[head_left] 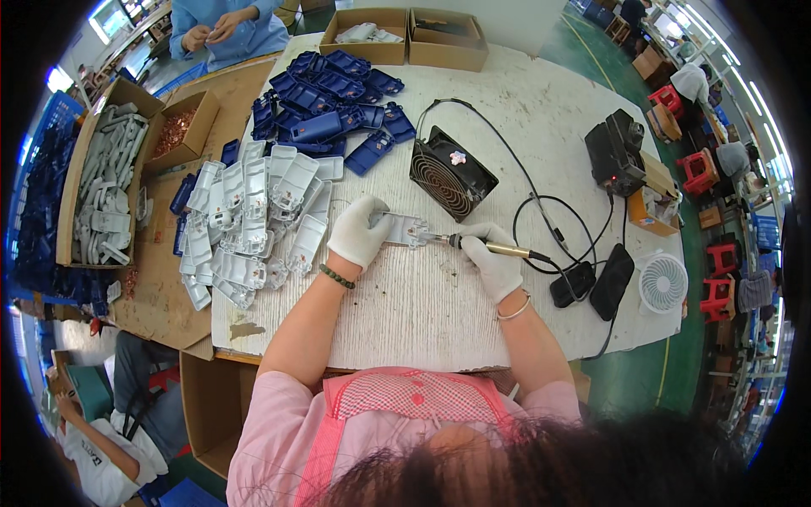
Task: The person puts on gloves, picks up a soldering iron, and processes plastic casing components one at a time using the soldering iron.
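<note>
My gloved left hand [361, 231] is closed on the left end of a pale grey plastic casing [400, 231], held just above the white worktop. In my gloved right hand [494, 263] is a soldering iron [498, 248], and its tip meets the right end of the casing, where small metal parts show. From the iron's handle a black cable runs off to the right. Behind the casing stands a black square fan [454, 173] with a round grille. A heap of similar white casings [245, 211] lies left of my left hand, with a pile of blue casings [325, 106] beyond it.
A black box-shaped unit [614, 152] with a red light stands at the right, cables looping from it. Near it are black pads [612, 281] and a small white fan [662, 283]. Cardboard boxes [448, 46] line the back. Another person's hands [221, 30] work at the far left.
</note>
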